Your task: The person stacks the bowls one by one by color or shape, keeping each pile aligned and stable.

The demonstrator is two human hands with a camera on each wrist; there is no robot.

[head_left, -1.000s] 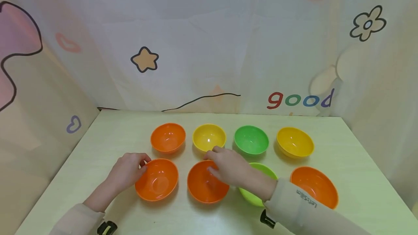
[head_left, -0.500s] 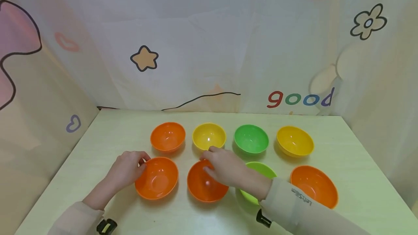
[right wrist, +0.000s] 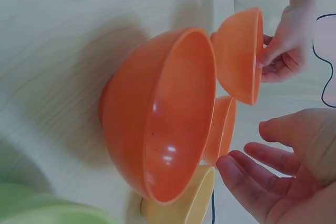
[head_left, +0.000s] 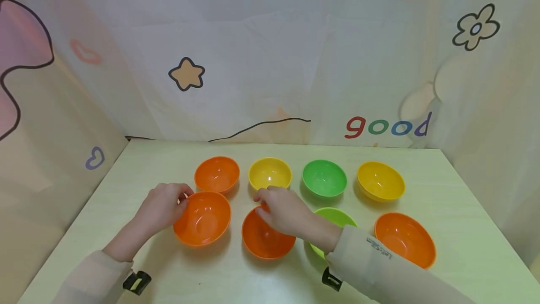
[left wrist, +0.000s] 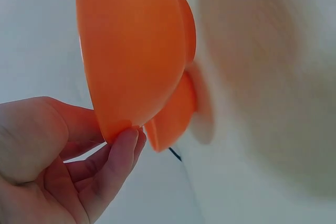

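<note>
My left hand (head_left: 161, 208) pinches the left rim of an orange bowl (head_left: 202, 222) in the front row. In the left wrist view, thumb and fingers grip that bowl (left wrist: 123, 51) at its edge, and its foot is raised off the table. My right hand (head_left: 288, 212) hovers over the far rim of a second orange bowl (head_left: 267, 243), which stands on the table. In the right wrist view, the right hand (right wrist: 289, 169) has loosely bent, spread fingers, apart from this bowl (right wrist: 157, 119), with nothing held.
Behind stand an orange bowl (head_left: 217, 175), a yellow bowl (head_left: 270, 172), a green bowl (head_left: 324, 178) and another yellow bowl (head_left: 380, 181). A lime green bowl (head_left: 335, 217) lies partly under the right forearm. Farther right is another orange bowl (head_left: 405, 240). A printed curtain (head_left: 270, 60) hangs behind the table.
My left hand has lifted the front left orange bowl up off the table. The right hand has drifted slightly left over the second orange bowl, which stays put.
</note>
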